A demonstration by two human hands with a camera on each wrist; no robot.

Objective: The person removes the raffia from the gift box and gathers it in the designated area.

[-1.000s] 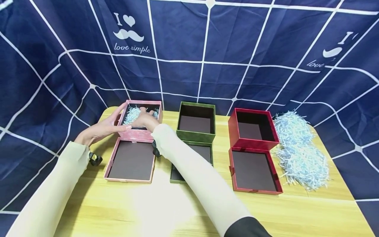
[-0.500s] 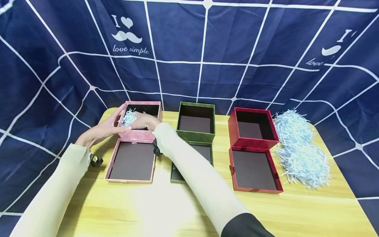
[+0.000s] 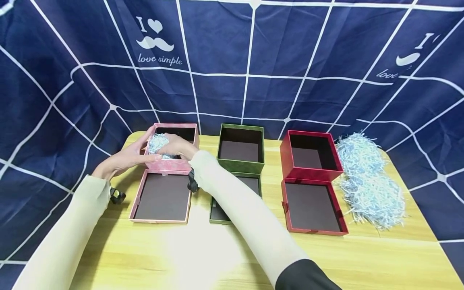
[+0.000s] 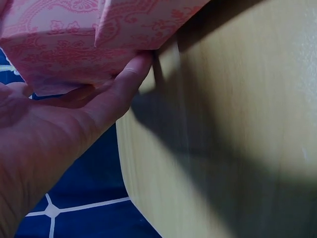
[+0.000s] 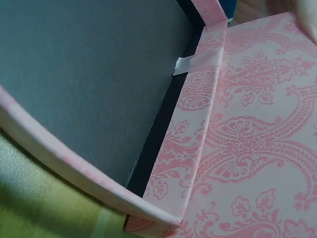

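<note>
At the far left of the table stands a pink patterned box [image 3: 168, 164], with its top uncovered. My left hand [image 3: 121, 160] holds its near left corner, thumb along the front wall and fingers against the left side. In the left wrist view the left hand [image 4: 64, 124] touches the low part of the pink box [image 4: 64, 54]. My right hand [image 3: 177, 146] reaches into the box and grips light blue shredded paper [image 3: 158, 142] by the left wall; its fingertips are hidden. The right wrist view shows the pink lid [image 5: 198, 94] against the box wall [image 5: 252, 134].
A green box [image 3: 240, 164] and a red box [image 3: 308, 174] stand to the right. Each has its lid in front: the green lid [image 3: 250, 183], partly under my right forearm, and the red lid [image 3: 311, 207]. Two heaps of shredded paper [image 3: 371, 197] lie at the right edge.
My right hand has moved slightly left and lower inside the pink box. The shredded paper, earlier spread across it, is now bunched mostly at the left. The left hand stays put.
</note>
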